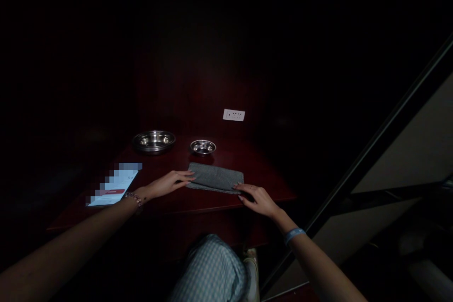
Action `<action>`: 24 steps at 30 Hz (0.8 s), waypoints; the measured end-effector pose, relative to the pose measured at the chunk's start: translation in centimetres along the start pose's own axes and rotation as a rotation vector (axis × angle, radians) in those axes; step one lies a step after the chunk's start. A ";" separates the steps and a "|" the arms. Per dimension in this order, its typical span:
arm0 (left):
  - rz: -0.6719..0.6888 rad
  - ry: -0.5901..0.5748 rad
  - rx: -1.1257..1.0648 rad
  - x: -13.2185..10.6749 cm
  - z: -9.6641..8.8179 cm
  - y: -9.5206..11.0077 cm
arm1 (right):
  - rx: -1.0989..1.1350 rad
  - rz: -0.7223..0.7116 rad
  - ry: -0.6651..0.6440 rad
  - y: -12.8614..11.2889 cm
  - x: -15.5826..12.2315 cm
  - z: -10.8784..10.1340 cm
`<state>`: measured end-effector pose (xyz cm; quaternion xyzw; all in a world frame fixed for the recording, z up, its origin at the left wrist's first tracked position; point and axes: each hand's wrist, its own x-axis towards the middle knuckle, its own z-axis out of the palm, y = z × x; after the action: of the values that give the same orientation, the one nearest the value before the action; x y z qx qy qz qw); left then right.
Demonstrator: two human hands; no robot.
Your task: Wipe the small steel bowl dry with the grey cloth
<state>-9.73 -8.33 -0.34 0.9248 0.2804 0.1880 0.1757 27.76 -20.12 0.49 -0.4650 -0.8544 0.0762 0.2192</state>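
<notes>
A folded grey cloth lies flat on a dark red table in a dim room. My left hand reaches in from the left, fingers stretched out and resting on the cloth's left edge. Coming from the right, my right hand has its fingertips on the cloth's near right corner. Neither hand is closed around the cloth. A beaded bracelet sits on my left wrist and a light blue band on my right wrist.
Behind the cloth stand a small steel bowl and a larger steel bowl. A pale paper sheet lies at the table's left. A white socket plate is on the back wall. A dark slanted rail runs at right.
</notes>
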 end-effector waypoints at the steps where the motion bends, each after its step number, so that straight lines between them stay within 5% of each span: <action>1: 0.000 -0.005 0.007 -0.1 -0.1 0.0 | 0.002 -0.016 -0.005 0.1 -0.1 0.0; 11: 0.187 0.052 0.290 -0.6 -0.8 -0.2 | 0.020 -0.011 -0.011 -0.2 -0.4 0.0; 16: 0.176 0.069 0.346 -0.3 -1.1 1.1 | 0.114 0.053 0.085 0.2 0.1 0.3; 24: 0.105 -0.015 0.318 -0.7 0.1 2.4 | 0.145 0.042 0.058 0.3 0.0 0.3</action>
<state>-9.17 -10.58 0.45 0.9557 0.2565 0.1432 0.0193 27.85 -19.88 0.11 -0.4676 -0.8300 0.1289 0.2754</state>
